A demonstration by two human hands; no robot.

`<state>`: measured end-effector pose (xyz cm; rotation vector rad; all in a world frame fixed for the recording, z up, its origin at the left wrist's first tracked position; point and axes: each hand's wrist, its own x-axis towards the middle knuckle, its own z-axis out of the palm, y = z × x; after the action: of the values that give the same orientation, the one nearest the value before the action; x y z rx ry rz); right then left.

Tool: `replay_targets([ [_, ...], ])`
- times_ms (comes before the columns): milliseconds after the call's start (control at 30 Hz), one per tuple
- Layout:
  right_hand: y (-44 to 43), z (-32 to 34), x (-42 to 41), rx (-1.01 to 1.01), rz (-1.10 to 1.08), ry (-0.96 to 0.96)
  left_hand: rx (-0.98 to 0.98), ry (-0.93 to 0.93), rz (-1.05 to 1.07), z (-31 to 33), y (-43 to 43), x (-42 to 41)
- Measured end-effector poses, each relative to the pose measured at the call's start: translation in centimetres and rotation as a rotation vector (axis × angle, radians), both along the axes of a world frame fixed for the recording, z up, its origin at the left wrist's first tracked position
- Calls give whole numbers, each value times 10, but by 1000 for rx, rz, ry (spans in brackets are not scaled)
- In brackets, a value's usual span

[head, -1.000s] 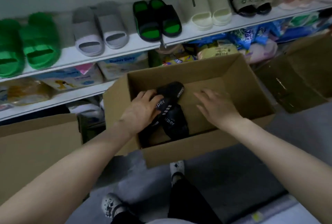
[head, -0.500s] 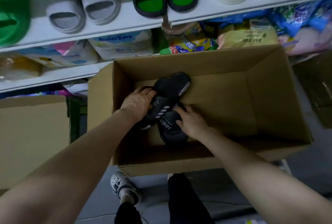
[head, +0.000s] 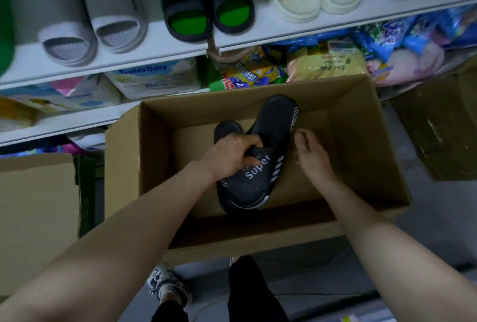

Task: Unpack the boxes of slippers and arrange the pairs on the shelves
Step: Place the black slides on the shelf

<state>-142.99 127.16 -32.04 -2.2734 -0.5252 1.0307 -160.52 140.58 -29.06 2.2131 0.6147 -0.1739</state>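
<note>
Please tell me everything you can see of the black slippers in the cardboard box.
The black slippers are a matte, rubbery-looking pair, one stacked behind the other, toes toward the person, inside the cardboard box. The front one's strap bears white "super" lettering and white stripes; its heel side shows white print. The left hand grips them at the strap.

"super" on slipper point(head: 258, 174), probably "DaddyBaby" on pack point(head: 152, 80)
</note>
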Motion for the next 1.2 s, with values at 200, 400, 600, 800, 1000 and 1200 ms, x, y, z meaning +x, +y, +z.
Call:
replay_targets([
  [200, -15, -18, 21, -25, -39, 145, -121, 9, 108, -46, -42, 39],
  [400, -3, -45, 33, -88, -13, 128, 102, 184, 376, -71, -37, -21],
  [600, -12, -41, 24, -186, 355, 183, -313, 386, 527, -103, -37, -59],
  [800, -22, -44, 11, -142, 371, 60, -385, 275, 526, -106, -36, -52],
  [1000, -21, -20, 14, 42, 312, 258, -570, 114, 541, -64, -29, -62],
  [1200, -18, 43, 15, 166, 319, 416, -726, -167, 660, 7, -23, -92],
])
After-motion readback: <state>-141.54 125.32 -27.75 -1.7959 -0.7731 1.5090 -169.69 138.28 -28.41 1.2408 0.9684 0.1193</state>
